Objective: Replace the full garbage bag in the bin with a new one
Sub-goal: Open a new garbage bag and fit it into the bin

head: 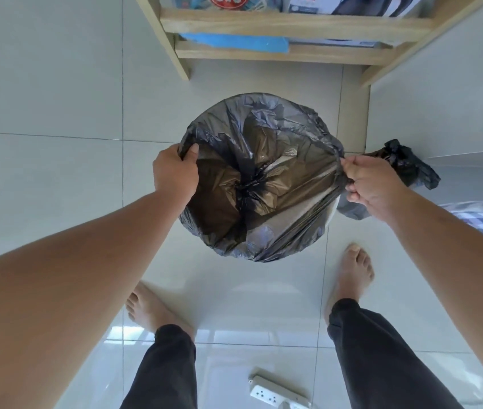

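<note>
While the new bag (264,178) drapes over the bin, hiding it entirely, my left hand (175,175) pinches its left edge and my right hand (370,184) clamps the right. Behind my right hand, a tied full bag (411,163) sits partly hidden.

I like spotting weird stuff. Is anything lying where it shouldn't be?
Yes. A white power strip lies loose on the floor tiles between the person's legs, where it could be stepped on. A knotted black bag also sits on the floor behind the right hand. Nothing looks spilled or torn.
</note>
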The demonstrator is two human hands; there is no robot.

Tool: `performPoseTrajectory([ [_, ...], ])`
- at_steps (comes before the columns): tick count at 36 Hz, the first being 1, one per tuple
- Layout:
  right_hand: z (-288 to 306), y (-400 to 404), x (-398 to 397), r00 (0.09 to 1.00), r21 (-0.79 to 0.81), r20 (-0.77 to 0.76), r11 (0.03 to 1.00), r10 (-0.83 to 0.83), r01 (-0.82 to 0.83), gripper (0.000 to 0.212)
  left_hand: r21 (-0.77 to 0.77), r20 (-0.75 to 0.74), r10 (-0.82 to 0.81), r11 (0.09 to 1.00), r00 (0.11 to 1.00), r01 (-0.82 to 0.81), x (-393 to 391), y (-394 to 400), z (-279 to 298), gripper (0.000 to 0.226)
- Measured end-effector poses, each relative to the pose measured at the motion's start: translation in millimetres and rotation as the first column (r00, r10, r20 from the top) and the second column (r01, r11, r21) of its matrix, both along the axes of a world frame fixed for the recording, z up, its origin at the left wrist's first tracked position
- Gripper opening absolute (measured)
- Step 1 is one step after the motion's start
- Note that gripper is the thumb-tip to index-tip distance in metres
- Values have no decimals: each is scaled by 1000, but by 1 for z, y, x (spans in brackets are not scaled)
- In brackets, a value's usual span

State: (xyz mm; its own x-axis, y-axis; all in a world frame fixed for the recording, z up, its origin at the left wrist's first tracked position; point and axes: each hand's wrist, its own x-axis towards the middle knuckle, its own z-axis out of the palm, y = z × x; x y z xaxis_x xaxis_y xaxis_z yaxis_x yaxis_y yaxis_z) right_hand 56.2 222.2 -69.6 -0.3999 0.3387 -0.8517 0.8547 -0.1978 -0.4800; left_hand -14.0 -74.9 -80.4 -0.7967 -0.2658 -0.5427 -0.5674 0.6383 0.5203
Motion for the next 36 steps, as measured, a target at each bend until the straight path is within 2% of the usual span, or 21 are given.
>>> performPoseTrajectory([
  [2, -11, -1, 0, 999, -15, -4, 999, -40, 40, 32, 1, 6, 17, 1000, 1000, -17, 0, 1, 0, 38],
  [6, -26, -9, 10, 1000, 126, -30, 992, -9, 13, 34, -4, -4, 50, 999, 999, -50, 0, 2, 0, 36],
  [9, -29, -15, 17, 999, 142, -34, 989, -37, 42, 40, -16, -5, 61, 998, 998, -61, 1, 3, 0, 35],
  [11, -22, -21, 18, 996, 122, -21, 989, -82, 84, 40, -24, -8, 61, 998, 998, -61, 3, 2, -1, 35],
  [14, -7, -28, 22, 987, 40, 2, 987, -158, 158, 23, -26, 3, 83, 996, 997, -82, 3, 0, -3, 38],
  [16, 3, -34, 28, 984, 2, 3, 984, -179, 179, 35, -30, 21, 114, 993, 993, -114, 3, -2, -3, 39],
  [17, 5, -37, 31, 986, 62, -34, 984, -163, 164, 43, -30, 27, 133, 991, 991, -132, 3, -2, -3, 39],
  [18, 8, -41, 34, 993, 201, -75, 974, -94, 107, 48, -30, 26, 146, 989, 989, -145, 2, -3, -4, 39],
  [20, 15, -50, 42, 989, 509, -124, 861, 80, -5, 45, -29, 30, 165, 986, 986, -164, 1, -2, -4, 38],
  [21, 18, -56, 45, 985, 588, -123, 808, 118, -23, 42, -23, 33, 172, 985, 985, -171, 1, -1, -3, 37],
  [22, 22, -61, 48, 983, 613, -121, 790, 136, -34, 40, -12, 32, 173, 985, 984, -173, 1, 0, -3, 35],
  [25, 20, -71, 52, 987, 536, -128, 844, 94, -10, 45, -1, 21, 168, 986, 986, -168, 0, 0, -1, 31],
  [29, 16, -69, 40, 985, 571, -162, 820, 64, 41, 39, -19, 7, 145, 989, 989, -145, -2, -1, 0, 32],
  [32, 16, -63, 25, 969, 623, -107, 775, 221, -108, 35, -14, 7, 146, 989, 989, -146, -3, -1, -1, 33],
  [35, 11, -61, 16, 935, 703, -49, 677, 352, -219, 56, -26, -4, 145, 989, 989, -146, -3, 0, -3, 35],
  [36, 11, -62, 13, 931, 702, -37, 672, 364, -235, 59, -33, -8, 146, 989, 989, -146, -3, 0, -3, 36],
])
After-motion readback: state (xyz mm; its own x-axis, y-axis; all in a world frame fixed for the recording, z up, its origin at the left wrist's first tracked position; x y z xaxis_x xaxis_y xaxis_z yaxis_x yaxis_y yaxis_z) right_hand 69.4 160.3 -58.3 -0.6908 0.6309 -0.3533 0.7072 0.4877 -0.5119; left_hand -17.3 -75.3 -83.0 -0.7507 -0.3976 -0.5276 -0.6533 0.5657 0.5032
